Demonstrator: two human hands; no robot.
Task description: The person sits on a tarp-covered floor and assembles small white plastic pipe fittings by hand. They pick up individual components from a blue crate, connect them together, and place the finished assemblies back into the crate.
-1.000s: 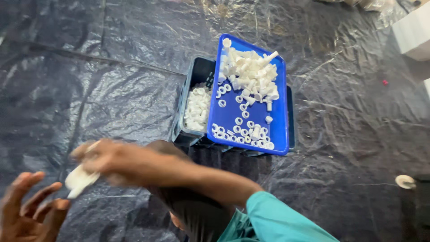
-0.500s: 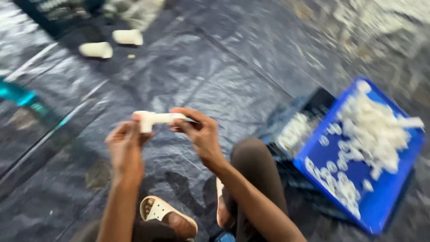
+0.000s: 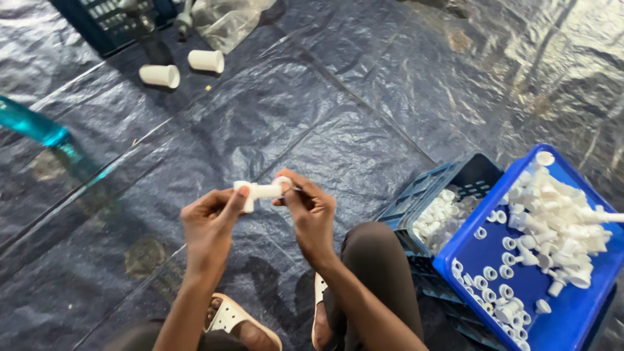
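We hold a short white plastic tube fitting [image 3: 260, 191] between both hands, raised above the black plastic floor sheet [image 3: 338, 110] and in front of our knees. The left hand [image 3: 211, 224] is clamped on the fitting's left end, thumb on top and fingers curled beneath; the right hand [image 3: 311, 211] pinches the right end between thumb and fingertips. With a grip at each end, the fitting lies horizontal and its middle stays exposed to view. To the right, a bright blue plastic tray [image 3: 520, 299] rests tilted across the top of a dark blue plastic crate [image 3: 448, 179]; the tray carries a heap of small white plastic rings and tubes [image 3: 552, 227], and more white parts [image 3: 439, 218] lie inside the crate where the tray leaves it uncovered. This arrangement puts the parts near the right hand. The tray's near edge lies just beside our right knee [image 3: 374, 266], which leaves little room on that side. Ahead and to the left the floor sheet gives open room. Two white plastic cups [image 3: 184, 68] lie on their sides well apart from the hands, near another dark crate [image 3: 110, 19] and a clear plastic bag [image 3: 227, 19] at the top edge. A teal object [image 3: 32, 123] enters from the left edge; we cannot tell what it is.
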